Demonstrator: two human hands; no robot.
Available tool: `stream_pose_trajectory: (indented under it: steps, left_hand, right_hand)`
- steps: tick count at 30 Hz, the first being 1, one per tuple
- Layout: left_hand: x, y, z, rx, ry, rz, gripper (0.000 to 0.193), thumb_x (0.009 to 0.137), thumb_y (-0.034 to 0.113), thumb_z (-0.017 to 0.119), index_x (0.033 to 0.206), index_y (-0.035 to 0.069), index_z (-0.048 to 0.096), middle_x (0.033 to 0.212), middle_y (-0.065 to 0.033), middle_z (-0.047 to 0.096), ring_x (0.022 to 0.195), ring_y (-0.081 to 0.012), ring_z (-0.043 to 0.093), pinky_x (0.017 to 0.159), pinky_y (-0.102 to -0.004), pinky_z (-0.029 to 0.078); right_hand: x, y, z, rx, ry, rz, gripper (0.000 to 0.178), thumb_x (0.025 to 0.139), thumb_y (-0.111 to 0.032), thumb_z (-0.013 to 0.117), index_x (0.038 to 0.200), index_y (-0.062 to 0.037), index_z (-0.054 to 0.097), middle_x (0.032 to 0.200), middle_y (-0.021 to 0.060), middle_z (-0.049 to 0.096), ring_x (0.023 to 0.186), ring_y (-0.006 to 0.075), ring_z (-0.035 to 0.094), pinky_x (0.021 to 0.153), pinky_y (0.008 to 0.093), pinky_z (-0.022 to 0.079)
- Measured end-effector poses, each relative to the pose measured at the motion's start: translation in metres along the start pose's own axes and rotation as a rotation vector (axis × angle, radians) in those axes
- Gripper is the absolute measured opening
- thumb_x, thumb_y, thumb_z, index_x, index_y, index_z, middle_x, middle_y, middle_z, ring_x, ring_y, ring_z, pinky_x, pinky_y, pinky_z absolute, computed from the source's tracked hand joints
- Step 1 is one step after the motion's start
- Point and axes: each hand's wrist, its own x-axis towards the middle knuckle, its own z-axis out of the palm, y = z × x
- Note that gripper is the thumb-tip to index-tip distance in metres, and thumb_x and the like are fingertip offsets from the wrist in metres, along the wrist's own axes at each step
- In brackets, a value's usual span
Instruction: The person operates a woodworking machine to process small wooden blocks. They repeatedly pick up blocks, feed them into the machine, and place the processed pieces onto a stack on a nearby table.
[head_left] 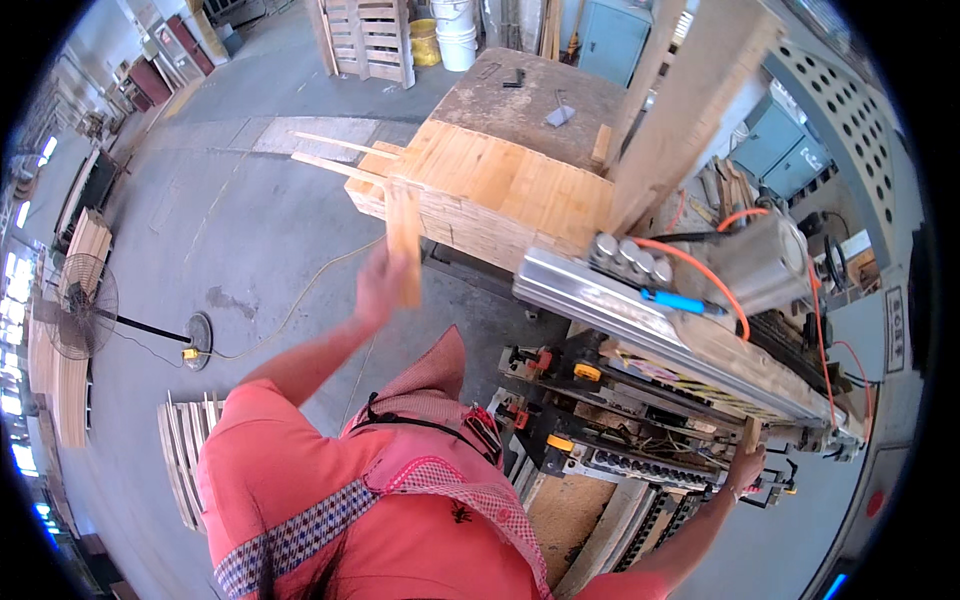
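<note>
In my left hand point(380, 288), closed around its near end, is a flat light-wood slat point(404, 235). The slat's far end reaches the corner of a wide stack of similar slats point(490, 185). Two thin strips point(335, 168) jut out from that stack to the left. Over at the right end of the machine point(640, 430), my right hand point(745, 468) is closed on a small wooden piece point(751, 434). Most of that piece is hidden by the fingers and the machine. A blue-handled tool point(683, 302) lies on the machine's silver rail point(590, 290).
Behind the stack is a worn brown tabletop point(540, 95). A tall wooden board point(690, 115) rises beside it. Orange hoses point(705, 275) loop over the machine. To the left stand a floor fan point(80, 305) and a pallet point(188, 450); a cable point(310, 285) crosses the floor.
</note>
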Motion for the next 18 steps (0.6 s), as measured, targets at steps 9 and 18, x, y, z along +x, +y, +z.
stream_pose_trajectory:
  steps: [9, 18]
  left_hand:
    - [0.304, -0.149, -0.063, 0.071, 0.023, -0.108, 0.040, 0.089, 0.035, 0.048, 0.101, -0.001, 0.060, 0.084, -0.0106, 0.062, 0.075, -0.0154, 0.056, 0.068, -0.0321, 0.045]
    - [0.369, -0.224, -0.019, 0.444, -0.206, -0.160, 0.036, 0.084, 0.035, 0.052, 0.105, 0.007, 0.063, 0.100, -0.0165, 0.063, 0.094, -0.0286, 0.060, 0.079, -0.0355, 0.047]
  right_hand:
    - [-0.131, -0.021, -0.017, 0.067, -0.270, 0.012, 0.035, 0.074, -0.029, 0.064, 0.094, -0.0008, 0.061, 0.081, 0.0178, 0.062, 0.076, 0.0363, 0.060, 0.067, 0.0441, 0.047]
    - [-0.229, -0.105, -0.096, 0.276, -0.368, 0.013, 0.015, 0.068, -0.013, 0.065, 0.070, 0.0000, 0.057, 0.074, 0.0166, 0.061, 0.067, 0.0337, 0.056, 0.061, 0.0407, 0.045]
